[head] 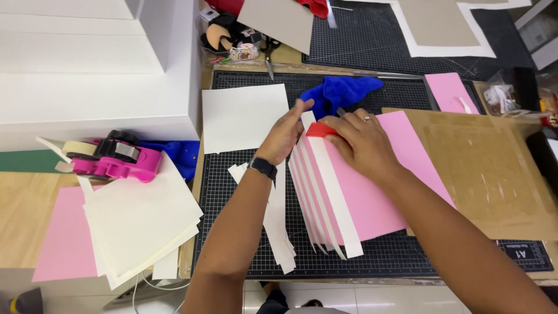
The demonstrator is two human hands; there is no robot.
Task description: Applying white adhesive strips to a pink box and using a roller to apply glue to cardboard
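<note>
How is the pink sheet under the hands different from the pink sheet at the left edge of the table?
The pink sheet under the hands lies on the black cutting mat, carries white strips, and both hands touch its top end. The left pink sheet lies on bare wood, partly covered by cream paper, untouched. Both are the same pale pink.

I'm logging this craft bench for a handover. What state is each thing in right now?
Left hand: pressing the white strips' top ends.
Right hand: holding the red tool.
Red tool: against the top of a strip.
White strips: lying side by side on the pink sheet.
Pink sheet: flat on the cutting mat.
Tape dispenser: unattended, lying aside.
</note>
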